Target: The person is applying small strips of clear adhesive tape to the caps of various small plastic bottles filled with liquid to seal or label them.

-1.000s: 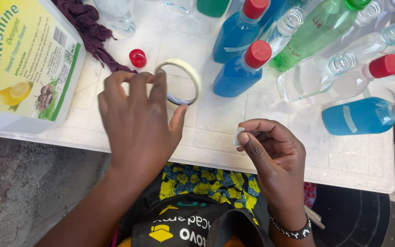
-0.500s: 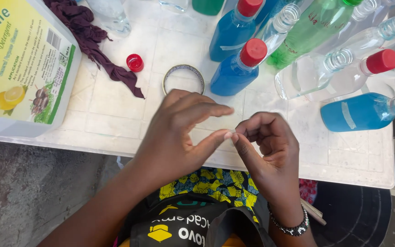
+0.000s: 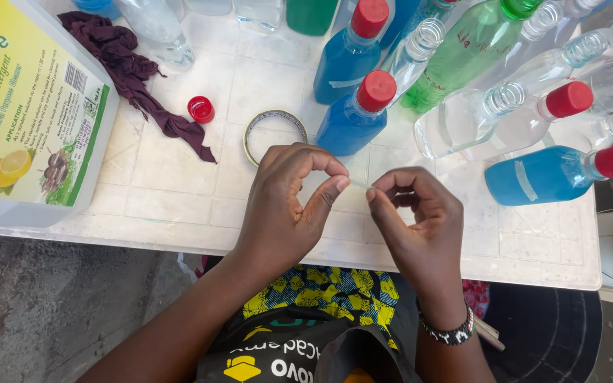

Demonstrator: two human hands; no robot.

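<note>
Head view: the left hand [image 3: 282, 209] and the right hand [image 3: 416, 223] meet above the white table [image 3: 179, 206], each with thumb and forefinger pressed together on a thin clear strip [image 3: 358, 184] stretched between them. The strip is barely visible; it looks like tape, though I cannot tell for sure. Just beyond the left hand lies a roll of tape [image 3: 274, 128], its near edge hidden by the knuckles. A red cap [image 3: 201, 109] sits beside a dark cloth [image 3: 133, 71]. The large jug [image 3: 26, 120] is cut off at the left, and several bottles [image 3: 352, 117] at the top.
</note>
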